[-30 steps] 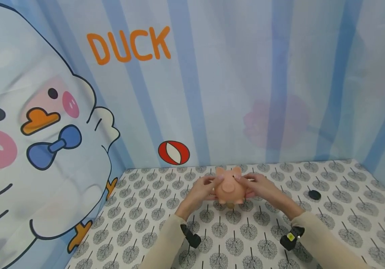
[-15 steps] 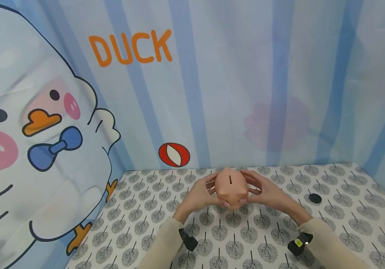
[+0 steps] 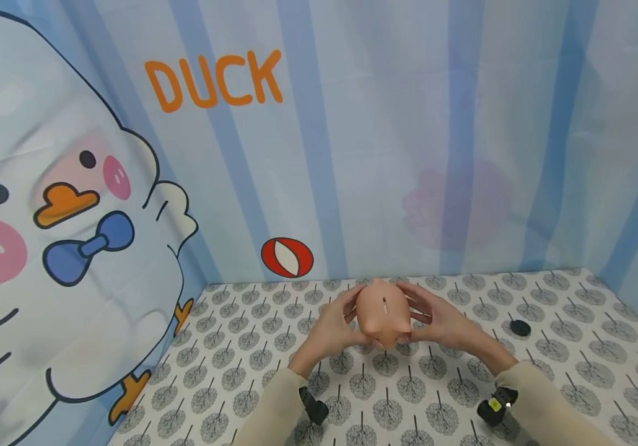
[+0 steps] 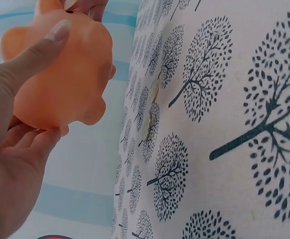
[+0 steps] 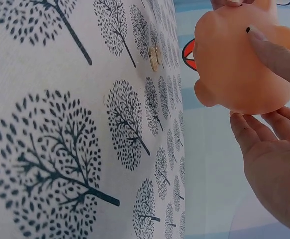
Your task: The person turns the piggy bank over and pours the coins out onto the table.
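Two hands on one object: the soft peach-pink rubber piggy bank [image 3: 383, 311] is held between the left hand [image 3: 334, 326] and the right hand [image 3: 443, 321], lifted clear of the white tablecloth printed with grey trees [image 3: 547, 371], coin slot facing up toward the head camera.

Risks, as I judge them:
- Grip is fingertip-and-thumb on a rounded, squashy body. Uneven squeeze from one side and it could pop out or roll in the hands.
- Gold-coloured coins [image 4: 151, 114] lie on the cloth right under the pig. If the pig comes down on them it will sit tilted or scatter them.
- Small black round disc [image 3: 520, 327] lies on the cloth near the right hand, apart from it; a wide sweep of the right forearm could knock it.

Position: pig is mid-table, toward the back edge by the blue striped curtain [image 3: 464, 124]. Left wrist view shows the thumb over the top and the fingers cupped beneath; right wrist view shows the same, mirrored. Both hands wrapped narrowly around it, neither touching the cloth.
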Motion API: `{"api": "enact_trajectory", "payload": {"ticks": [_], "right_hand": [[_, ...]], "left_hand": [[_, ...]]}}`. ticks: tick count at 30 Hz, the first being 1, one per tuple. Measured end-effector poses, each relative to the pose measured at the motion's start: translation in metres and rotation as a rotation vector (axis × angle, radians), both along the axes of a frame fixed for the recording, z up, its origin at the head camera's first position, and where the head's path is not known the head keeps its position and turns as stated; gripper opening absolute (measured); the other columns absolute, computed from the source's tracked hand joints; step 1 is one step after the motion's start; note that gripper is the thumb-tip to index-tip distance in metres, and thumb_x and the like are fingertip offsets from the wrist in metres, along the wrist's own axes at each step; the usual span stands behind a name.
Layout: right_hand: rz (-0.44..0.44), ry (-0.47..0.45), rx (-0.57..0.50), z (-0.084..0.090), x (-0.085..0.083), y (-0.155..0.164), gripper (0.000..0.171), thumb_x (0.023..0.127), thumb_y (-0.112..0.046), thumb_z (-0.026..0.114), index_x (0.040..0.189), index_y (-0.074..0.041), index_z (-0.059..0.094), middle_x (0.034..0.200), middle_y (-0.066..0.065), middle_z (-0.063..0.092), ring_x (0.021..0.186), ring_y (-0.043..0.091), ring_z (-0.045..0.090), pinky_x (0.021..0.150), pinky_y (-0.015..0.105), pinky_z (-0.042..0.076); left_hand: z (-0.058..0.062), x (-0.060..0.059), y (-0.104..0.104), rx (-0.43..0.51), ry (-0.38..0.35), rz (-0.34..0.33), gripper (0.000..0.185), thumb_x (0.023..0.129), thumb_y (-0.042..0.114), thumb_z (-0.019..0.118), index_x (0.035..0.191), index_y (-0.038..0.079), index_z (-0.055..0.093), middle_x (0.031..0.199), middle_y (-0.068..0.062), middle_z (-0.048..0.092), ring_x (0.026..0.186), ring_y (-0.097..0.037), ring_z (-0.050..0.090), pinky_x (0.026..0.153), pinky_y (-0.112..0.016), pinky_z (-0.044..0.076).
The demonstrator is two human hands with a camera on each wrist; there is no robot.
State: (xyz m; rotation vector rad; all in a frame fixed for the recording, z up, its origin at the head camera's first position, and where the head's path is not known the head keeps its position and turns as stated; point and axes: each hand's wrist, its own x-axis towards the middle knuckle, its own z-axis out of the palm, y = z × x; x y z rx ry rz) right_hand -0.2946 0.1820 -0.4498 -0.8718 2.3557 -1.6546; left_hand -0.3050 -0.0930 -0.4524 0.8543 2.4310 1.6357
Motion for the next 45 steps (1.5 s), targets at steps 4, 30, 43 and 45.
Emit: {"api": "enact_trajectory", "payload": {"ticks": [4,30,43,45], "right_hand": [[0.003,0.009,0.003,0.0,-0.001,-0.001,0.108,0.085,-0.015,0.089,0.168,-0.003,0.02,0.173,0.027,0.021,0.156,0.054,0.027,0.121,0.051,0.045],[-0.243,-0.321,0.119,0.009,-0.006,-0.016,0.079,0.109,-0.065,0.036,0.122,0.006,0.069,0.092,0.011,0.08,0.079,0.02,0.077,0.081,0.044,0.069],[-0.17,-0.2,0.162,0.007,-0.001,-0.006,0.076,0.105,-0.051,0.06,0.16,-0.002,0.04,0.146,0.028,0.06,0.12,0.034,0.072,0.106,0.052,0.06],[-0.159,-0.17,0.171,0.006,0.001,-0.004,0.08,0.1,-0.048,0.069,0.161,-0.005,0.039,0.151,0.028,0.057,0.131,0.04,0.065,0.108,0.052,0.059]], "left_hand": [[-0.002,-0.001,-0.002,-0.007,-0.016,0.009,0.113,0.074,0.019,0.098,0.166,0.027,0.032,0.17,-0.001,0.038,0.156,-0.025,0.042,0.125,-0.029,0.043],[-0.003,-0.007,0.019,0.001,-0.337,0.208,0.082,0.096,0.077,0.055,0.112,-0.001,0.076,0.096,-0.016,0.081,0.082,-0.026,0.081,0.091,-0.038,0.067],[-0.004,-0.006,0.005,-0.077,-0.218,0.109,0.066,0.098,0.051,0.072,0.148,0.009,0.06,0.139,-0.013,0.069,0.124,-0.028,0.069,0.106,-0.043,0.061],[-0.003,-0.005,0.003,-0.086,-0.184,0.116,0.064,0.097,0.045,0.075,0.149,0.01,0.059,0.144,-0.013,0.067,0.13,-0.03,0.067,0.106,-0.044,0.061]]}}
